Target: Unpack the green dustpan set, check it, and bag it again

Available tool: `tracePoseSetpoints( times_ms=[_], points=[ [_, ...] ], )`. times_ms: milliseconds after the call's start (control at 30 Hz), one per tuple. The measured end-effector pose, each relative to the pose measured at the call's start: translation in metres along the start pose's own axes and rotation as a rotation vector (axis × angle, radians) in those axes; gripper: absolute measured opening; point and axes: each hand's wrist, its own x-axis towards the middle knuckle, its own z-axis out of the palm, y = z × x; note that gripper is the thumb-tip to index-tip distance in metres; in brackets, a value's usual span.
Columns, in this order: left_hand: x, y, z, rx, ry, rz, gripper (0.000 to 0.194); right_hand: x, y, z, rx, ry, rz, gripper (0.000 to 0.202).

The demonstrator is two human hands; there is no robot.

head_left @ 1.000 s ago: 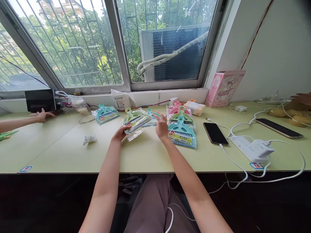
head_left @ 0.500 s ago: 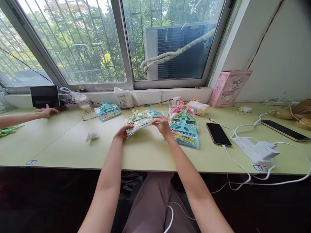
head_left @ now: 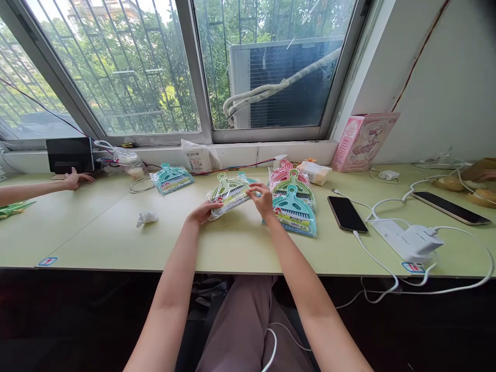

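Between my hands is a green dustpan-and-brush set (head_left: pixel 229 199) in a clear plastic wrapper, tilted and raised slightly over the table. My left hand (head_left: pixel 203 211) grips its lower left corner, thumb on top. At the upper right corner, my right hand (head_left: pixel 264 200) pinches the wrapper. Partly hidden behind it is a blue wrapped set (head_left: pixel 245 177). Just right of my right hand, more wrapped sets overlap: a blue dustpan set (head_left: pixel 296 209) in front, a green one (head_left: pixel 295 181) behind it and a pink one (head_left: pixel 285 168) at the back. Another blue set (head_left: pixel 171 179) lies farther left.
A crumpled white tissue (head_left: pixel 147 218) lies left of my hands. At right are a phone (head_left: pixel 347 214) on a cable and a power strip (head_left: pixel 399 240). Another person's hand (head_left: pixel 74 180) touches a dark tablet (head_left: pixel 70 155) at far left. A pink box (head_left: pixel 364 142) stands by the wall.
The held green dustpan set has shifted a little to the right and turned so its right end sits higher. My left hand has moved right with it.
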Motion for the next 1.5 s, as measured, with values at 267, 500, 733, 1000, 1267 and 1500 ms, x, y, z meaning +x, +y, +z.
tracePoseSetpoints(
  times_ms=[267,500,733,1000,1267,1500],
  points=[
    [0.000,0.003,0.004,0.016,-0.039,0.035,0.051,-0.005,0.004,0.004,-0.179,0.124,-0.110,0.010],
    [0.001,0.001,0.006,0.022,-0.050,0.053,0.052,-0.008,0.003,0.005,-0.071,0.099,0.012,0.012],
    [0.004,-0.002,0.004,0.043,-0.058,0.059,0.053,-0.008,0.005,0.008,0.081,0.152,0.153,0.012],
    [0.006,-0.003,0.002,0.136,-0.061,0.060,0.057,-0.001,0.012,0.009,0.496,-0.020,0.769,0.014],
    [0.012,0.004,0.028,0.240,0.216,0.382,0.108,0.003,0.010,0.005,0.615,0.178,0.814,0.008],
    [0.008,0.009,0.038,0.499,0.217,0.669,0.066,0.004,0.016,0.003,0.695,0.412,0.800,0.007]
  ],
)
